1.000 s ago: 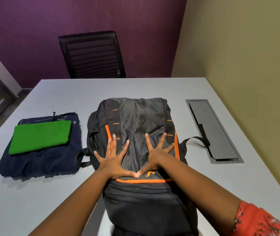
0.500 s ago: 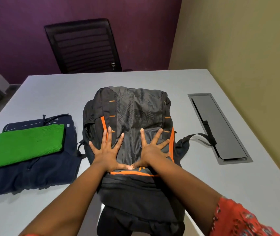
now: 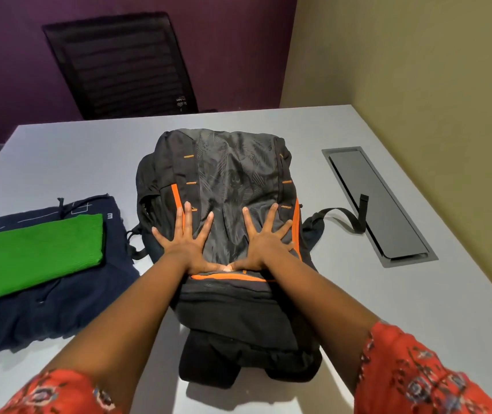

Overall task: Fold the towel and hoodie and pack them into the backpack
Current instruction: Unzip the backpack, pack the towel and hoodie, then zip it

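A black and grey backpack with orange trim lies flat in the middle of the table, closed. My left hand and my right hand lie flat on its front panel, fingers spread, thumbs touching. To the left, a folded green towel sits on top of a folded navy hoodie.
The grey table meets a beige wall on the right. A dark recessed cable tray is set into the table right of the backpack, with a backpack strap reaching onto it. A black chair stands behind the far edge.
The hands stay spread on the backpack. The view has shifted closer and a little to the right, so the towel and hoodie now sit nearer the left edge.
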The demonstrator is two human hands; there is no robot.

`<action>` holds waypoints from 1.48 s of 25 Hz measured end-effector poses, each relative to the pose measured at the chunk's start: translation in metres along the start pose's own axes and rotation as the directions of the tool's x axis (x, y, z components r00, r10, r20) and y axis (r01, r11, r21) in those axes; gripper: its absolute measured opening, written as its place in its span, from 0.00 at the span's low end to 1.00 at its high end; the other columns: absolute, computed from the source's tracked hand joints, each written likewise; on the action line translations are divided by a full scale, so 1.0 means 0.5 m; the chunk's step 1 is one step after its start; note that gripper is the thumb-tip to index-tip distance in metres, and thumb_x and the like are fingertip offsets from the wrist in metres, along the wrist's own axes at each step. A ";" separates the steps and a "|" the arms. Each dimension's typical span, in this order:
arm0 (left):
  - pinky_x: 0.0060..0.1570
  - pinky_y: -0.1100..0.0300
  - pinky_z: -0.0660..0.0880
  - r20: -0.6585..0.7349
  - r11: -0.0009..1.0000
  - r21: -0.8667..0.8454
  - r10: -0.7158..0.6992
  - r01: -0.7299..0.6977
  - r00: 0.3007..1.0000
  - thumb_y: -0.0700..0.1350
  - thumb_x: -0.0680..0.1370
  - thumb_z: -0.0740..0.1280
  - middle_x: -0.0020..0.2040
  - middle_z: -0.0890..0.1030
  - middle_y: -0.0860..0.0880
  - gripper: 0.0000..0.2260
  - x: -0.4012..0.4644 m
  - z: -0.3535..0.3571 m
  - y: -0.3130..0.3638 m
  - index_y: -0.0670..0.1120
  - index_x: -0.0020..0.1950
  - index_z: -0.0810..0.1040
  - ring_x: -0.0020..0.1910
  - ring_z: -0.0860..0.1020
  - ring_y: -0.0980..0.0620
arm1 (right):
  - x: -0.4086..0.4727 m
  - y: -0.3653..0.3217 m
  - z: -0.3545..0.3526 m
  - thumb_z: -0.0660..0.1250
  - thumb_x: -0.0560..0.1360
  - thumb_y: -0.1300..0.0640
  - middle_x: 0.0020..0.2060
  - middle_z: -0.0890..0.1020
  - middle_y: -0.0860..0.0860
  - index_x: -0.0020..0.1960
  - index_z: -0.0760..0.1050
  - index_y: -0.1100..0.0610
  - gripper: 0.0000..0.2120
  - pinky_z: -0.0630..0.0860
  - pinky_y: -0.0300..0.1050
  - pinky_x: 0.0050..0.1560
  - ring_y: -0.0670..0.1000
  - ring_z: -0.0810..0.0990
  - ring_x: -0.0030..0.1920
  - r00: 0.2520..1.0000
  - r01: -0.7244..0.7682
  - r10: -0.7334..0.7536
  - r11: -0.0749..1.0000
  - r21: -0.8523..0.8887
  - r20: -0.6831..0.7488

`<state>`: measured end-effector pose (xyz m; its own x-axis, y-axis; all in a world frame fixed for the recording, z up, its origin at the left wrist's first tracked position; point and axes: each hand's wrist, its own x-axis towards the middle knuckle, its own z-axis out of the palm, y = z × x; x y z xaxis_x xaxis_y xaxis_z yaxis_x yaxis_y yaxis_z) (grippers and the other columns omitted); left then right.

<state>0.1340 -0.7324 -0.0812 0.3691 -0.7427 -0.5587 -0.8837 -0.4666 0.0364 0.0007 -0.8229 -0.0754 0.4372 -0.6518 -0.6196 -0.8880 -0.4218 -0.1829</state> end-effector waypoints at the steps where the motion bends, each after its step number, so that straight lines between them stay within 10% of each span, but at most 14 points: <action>1: 0.60 0.25 0.37 0.014 1.000 0.001 0.008 -0.008 1.000 0.77 0.60 0.61 0.57 0.12 0.47 0.55 -0.006 0.003 0.000 0.60 0.64 0.21 0.62 0.18 0.46 | -0.012 0.006 0.000 0.72 0.62 0.33 0.64 0.17 0.56 0.68 0.22 0.37 0.61 0.45 0.73 0.69 0.71 0.27 0.68 1.000 0.009 -0.008 1.000 -0.011 0.028; 10: 0.62 0.28 0.33 0.302 0.989 -0.085 0.140 -0.119 0.943 0.81 0.43 0.59 0.63 0.16 0.46 0.66 -0.103 -0.006 -0.019 0.58 0.70 0.26 0.65 0.19 0.49 | -0.123 0.074 0.016 0.71 0.58 0.29 0.65 0.18 0.51 0.68 0.24 0.36 0.62 0.39 0.71 0.70 0.63 0.22 0.68 0.955 0.135 -0.093 0.982 -0.134 0.283; 18: 0.63 0.28 0.37 0.008 0.998 0.016 0.060 -0.060 0.998 0.82 0.36 0.39 0.58 0.12 0.47 0.63 -0.163 0.119 -0.026 0.57 0.64 0.21 0.60 0.16 0.49 | -0.170 0.076 0.068 0.70 0.63 0.32 0.67 0.20 0.54 0.71 0.26 0.38 0.57 0.38 0.71 0.70 0.65 0.23 0.68 0.939 0.174 -0.071 0.942 -0.286 0.337; 21: 0.64 0.29 0.37 0.002 0.997 0.071 0.025 -0.025 1.000 0.82 0.46 0.46 0.58 0.14 0.44 0.60 -0.170 0.114 -0.015 0.54 0.64 0.21 0.61 0.18 0.47 | -0.169 0.092 0.010 0.67 0.70 0.37 0.74 0.31 0.52 0.75 0.40 0.39 0.45 0.44 0.64 0.74 0.62 0.34 0.74 0.911 0.217 -0.153 0.968 -0.129 0.384; 24: 0.65 0.30 0.37 0.028 0.989 0.150 -0.002 -0.003 1.000 0.79 0.58 0.56 0.59 0.15 0.42 0.57 -0.169 0.098 -0.009 0.52 0.64 0.21 0.62 0.20 0.45 | -0.158 0.146 -0.060 0.68 0.75 0.55 0.64 0.74 0.56 0.64 0.74 0.56 0.18 0.73 0.47 0.54 0.53 0.76 0.59 0.941 0.209 -0.290 0.904 0.373 0.176; 27: 0.65 0.31 0.36 0.082 0.972 0.233 -0.021 0.002 0.996 0.75 0.65 0.56 0.63 0.18 0.39 0.52 -0.173 0.079 -0.008 0.52 0.66 0.22 0.67 0.22 0.42 | -0.124 0.218 -0.094 0.64 0.75 0.68 0.34 0.77 0.57 0.37 0.76 0.58 0.10 0.69 0.39 0.31 0.47 0.73 0.29 0.976 0.205 -0.081 0.660 0.723 -0.202; 30: 0.66 0.30 0.41 -0.046 0.941 0.322 0.129 -0.108 0.991 0.71 0.72 0.43 0.73 0.31 0.38 0.37 -0.188 0.074 -0.015 0.56 0.71 0.28 0.69 0.25 0.41 | -0.075 0.271 -0.098 0.64 0.75 0.65 0.43 0.81 0.58 0.44 0.79 0.59 0.07 0.75 0.44 0.45 0.52 0.77 0.41 0.922 0.197 0.082 0.742 0.641 -0.378; 33: 0.66 0.37 0.52 -0.186 0.887 0.394 0.332 -0.239 0.925 0.62 0.79 0.36 0.69 0.71 0.47 0.24 -0.186 0.091 -0.049 0.58 0.75 0.41 0.76 0.47 0.48 | -0.031 0.279 -0.083 0.62 0.77 0.65 0.61 0.78 0.58 0.63 0.74 0.62 0.15 0.70 0.46 0.64 0.56 0.75 0.62 0.924 0.207 0.022 0.810 0.549 -0.381; 37: 0.69 0.48 0.47 -0.197 0.848 0.388 0.460 -0.363 0.866 0.57 0.81 0.45 0.68 0.71 0.58 0.21 -0.227 0.098 -0.082 0.60 0.75 0.52 0.67 0.70 0.58 | 0.001 0.241 -0.069 0.58 0.78 0.67 0.67 0.73 0.56 0.70 0.68 0.58 0.21 0.65 0.47 0.69 0.56 0.71 0.67 0.906 0.372 -0.201 0.797 0.477 -0.371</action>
<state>0.1143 -0.6055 -0.0601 -0.0307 -0.9523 -0.3035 -0.9943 0.0600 -0.0878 -0.1012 -0.8956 -0.0713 0.6278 -0.7400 -0.2414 -0.6124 -0.2781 -0.7400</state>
